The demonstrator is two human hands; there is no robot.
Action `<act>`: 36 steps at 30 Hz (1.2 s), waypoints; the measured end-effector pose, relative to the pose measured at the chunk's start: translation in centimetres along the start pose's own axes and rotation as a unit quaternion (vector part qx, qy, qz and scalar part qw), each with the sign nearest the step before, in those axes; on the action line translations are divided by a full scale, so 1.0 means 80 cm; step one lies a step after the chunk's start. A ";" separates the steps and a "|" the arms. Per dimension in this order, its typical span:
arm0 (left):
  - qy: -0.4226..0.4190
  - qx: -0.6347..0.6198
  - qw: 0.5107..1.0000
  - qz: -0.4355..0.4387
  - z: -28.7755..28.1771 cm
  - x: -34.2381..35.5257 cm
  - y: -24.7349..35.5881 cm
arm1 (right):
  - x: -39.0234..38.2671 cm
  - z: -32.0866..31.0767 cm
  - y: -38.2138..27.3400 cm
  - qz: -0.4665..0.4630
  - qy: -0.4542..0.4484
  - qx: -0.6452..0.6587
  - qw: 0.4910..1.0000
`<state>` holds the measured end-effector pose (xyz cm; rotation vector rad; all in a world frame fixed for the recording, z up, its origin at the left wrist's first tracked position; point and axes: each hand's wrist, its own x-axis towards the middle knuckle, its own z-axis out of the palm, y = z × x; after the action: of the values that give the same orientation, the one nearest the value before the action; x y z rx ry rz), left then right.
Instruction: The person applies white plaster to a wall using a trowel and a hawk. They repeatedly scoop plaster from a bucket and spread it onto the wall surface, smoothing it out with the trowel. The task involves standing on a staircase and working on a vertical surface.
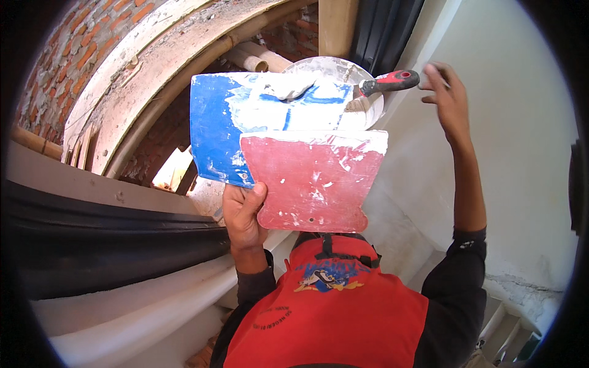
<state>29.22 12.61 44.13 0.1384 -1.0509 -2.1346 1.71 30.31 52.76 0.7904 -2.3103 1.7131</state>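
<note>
A brick wall (pixel 80 58) fills the upper left, beside a dusty plank (pixel 147 56) and pole (pixel 177 81); black moulding (pixel 110 245) runs below; a pale wall (pixel 518 135) stands right.

Pretty sure this is a half-finished building, basically a construction site: raw brick wall (pixel 86 46), bamboo-looking poles (pixel 248 60), a dusty rough ledge (pixel 156 38), plus a bucket (pixel 334 64), blue spreader (pixel 215 126) and red spreader (pixel 310 184), all gunked up with white paste.
</note>
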 end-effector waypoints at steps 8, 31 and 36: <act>-0.024 0.021 0.999 0.033 0.042 0.001 -0.025 | -0.212 0.002 0.078 -0.018 -0.026 0.166 0.986; -0.242 0.061 0.942 -0.224 0.091 -0.001 -0.035 | -0.393 -0.011 -0.109 0.045 0.545 0.419 0.725; -0.329 0.118 0.859 -0.374 0.072 -0.044 -0.074 | -0.495 -0.094 -0.095 -0.011 0.703 0.151 0.695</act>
<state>26.07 20.93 42.87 -0.1058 -1.8981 -2.8333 37.68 48.30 44.81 -0.4681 -0.9199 1.6458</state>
